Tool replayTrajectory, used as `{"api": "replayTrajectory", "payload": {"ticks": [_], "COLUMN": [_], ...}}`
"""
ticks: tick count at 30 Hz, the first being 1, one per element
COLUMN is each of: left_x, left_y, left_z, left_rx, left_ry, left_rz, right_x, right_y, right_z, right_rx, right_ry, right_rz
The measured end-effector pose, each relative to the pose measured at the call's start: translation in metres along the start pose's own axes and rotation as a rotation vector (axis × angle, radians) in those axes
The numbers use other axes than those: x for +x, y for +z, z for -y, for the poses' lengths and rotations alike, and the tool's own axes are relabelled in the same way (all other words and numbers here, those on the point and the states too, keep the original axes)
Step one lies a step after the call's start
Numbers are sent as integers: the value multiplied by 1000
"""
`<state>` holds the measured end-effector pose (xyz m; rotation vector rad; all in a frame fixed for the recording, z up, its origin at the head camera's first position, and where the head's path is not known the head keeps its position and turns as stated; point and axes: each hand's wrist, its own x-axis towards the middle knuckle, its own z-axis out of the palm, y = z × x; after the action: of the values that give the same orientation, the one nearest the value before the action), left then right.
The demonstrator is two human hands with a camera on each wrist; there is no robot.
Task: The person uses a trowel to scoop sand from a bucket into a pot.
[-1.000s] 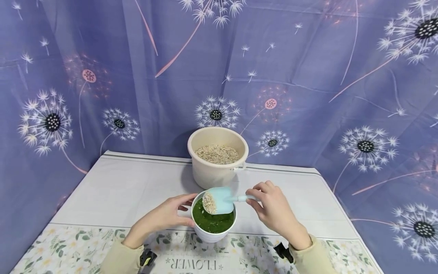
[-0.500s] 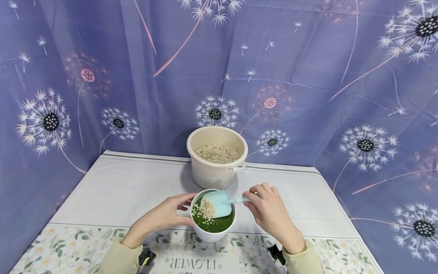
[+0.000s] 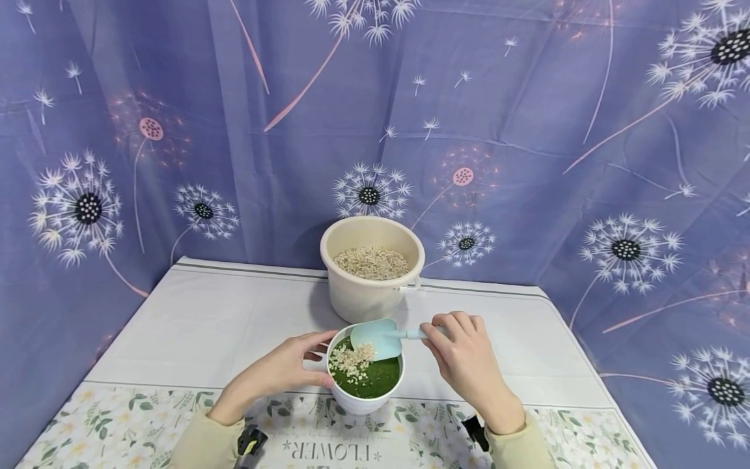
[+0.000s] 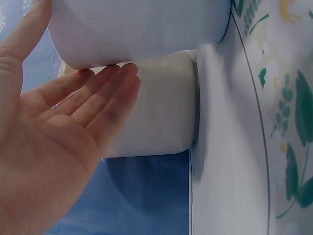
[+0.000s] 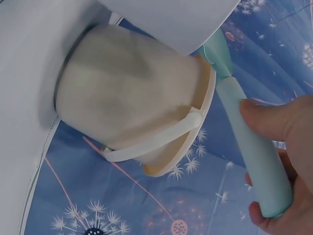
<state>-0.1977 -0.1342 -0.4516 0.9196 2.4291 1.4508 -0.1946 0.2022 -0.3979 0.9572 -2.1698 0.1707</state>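
Note:
A white ridged pot point(image 3: 360, 406) with a dark green filling point(image 3: 381, 379) stands near the table's front. My left hand point(image 3: 286, 362) holds its left side, thumb at the near side and fingers at the far side; the left wrist view shows the fingertips point(image 4: 128, 69) touching the pot wall. Between thumb and fingers, my right hand point(image 3: 469, 358) grips the handle point(image 5: 254, 147) of a light blue scoop. Over the pot's far right part, the scoop's blade point(image 3: 377, 337) tilts down to the left. Pale grains point(image 3: 353, 362) lie on the green filling's left half, by the blade's tip.
Just behind the pot stands a cream bucket point(image 3: 363, 301) with pale grains point(image 3: 372, 263) in it and a handle on its right. A white cloth with a floral border point(image 3: 146, 417) covers the table. A purple dandelion curtain point(image 3: 281, 169) hangs behind.
The scoop has tipped, and its grains have slid onto the green filling's left side. Its blade has drawn slightly right. My left hand keeps its place on the pot.

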Motion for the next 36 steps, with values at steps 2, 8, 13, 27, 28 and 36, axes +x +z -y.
{"api": "replayTrajectory", "payload": {"ticks": [2,8,13,27,28,36], "left_x": [0,-2,-2,-4,-4,-3], "left_y": [0,-1,-1,-2,-2,-10], "left_z": [0,1,1,2,2,-2], "left_rx": [2,-7,-20,-11,-8,21], "left_ry": [-2,-12,-22,-22,-22,-35], "left_rz": [-1,-7,-10,-16,-14,-22], "right_x": [1,4,8,4,4,8], "right_y": [1,3,3,8,8,1], "right_z": [0,0,0,-8,-10,-24], "right_rx": [-3,-23,-67,35,56,159], "right_ry": [-15,-66,-107,-34,-23,72], "right_rz": [-34,-135,-232,-232,-233,-254]}}
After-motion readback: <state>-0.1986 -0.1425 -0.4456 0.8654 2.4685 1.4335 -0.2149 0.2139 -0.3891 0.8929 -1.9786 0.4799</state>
